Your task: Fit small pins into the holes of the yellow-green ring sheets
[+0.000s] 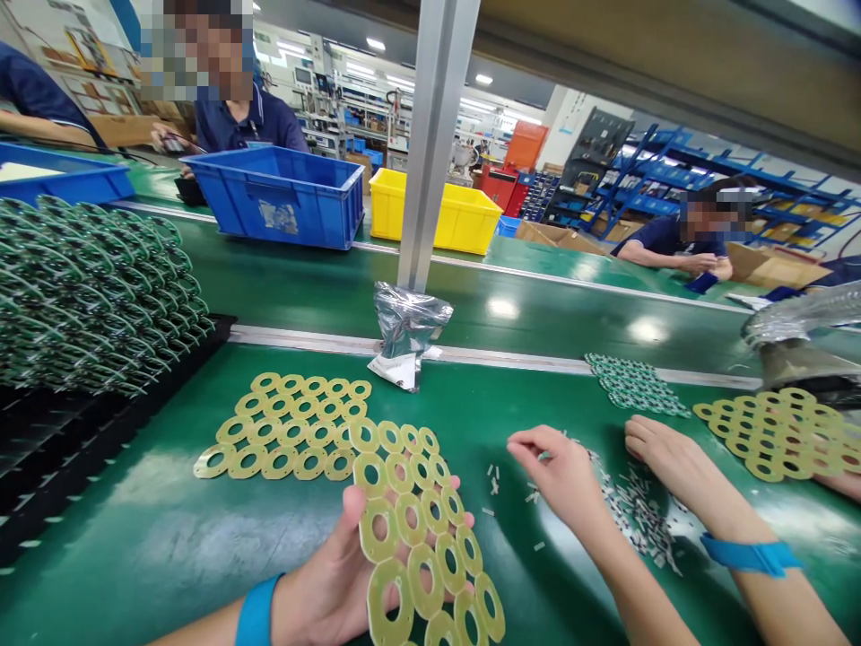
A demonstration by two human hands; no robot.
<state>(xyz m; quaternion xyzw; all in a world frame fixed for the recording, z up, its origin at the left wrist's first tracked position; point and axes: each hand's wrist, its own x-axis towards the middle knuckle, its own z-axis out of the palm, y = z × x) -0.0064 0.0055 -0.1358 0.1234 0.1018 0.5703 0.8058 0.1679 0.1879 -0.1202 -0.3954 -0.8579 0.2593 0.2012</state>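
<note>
My left hand (329,574), with a blue wristband, is closed on a yellowish panel of ring-shaped circuit boards (423,579), tilted up above the green table. The thumb lies at the panel's left edge; fingertips show past its right edge. To its right, my right hand (555,471) hovers with thumb and fingers pinched; whatever is between them is hidden. Small white-and-dark parts (642,516) lie in a loose pile beyond my right hand, and a few pale ones (494,484) lie between my hands. Another yellowish ring panel (292,435) lies flat behind my left hand.
A co-worker's hand (673,462) with a blue wristband reaches over the pile. Another hand (847,483) holds a yellowish panel (780,435). Stacked green boards (87,296) stand left. A silver bag (407,327) sits by the metal post (434,135). Bins (282,202) stand behind.
</note>
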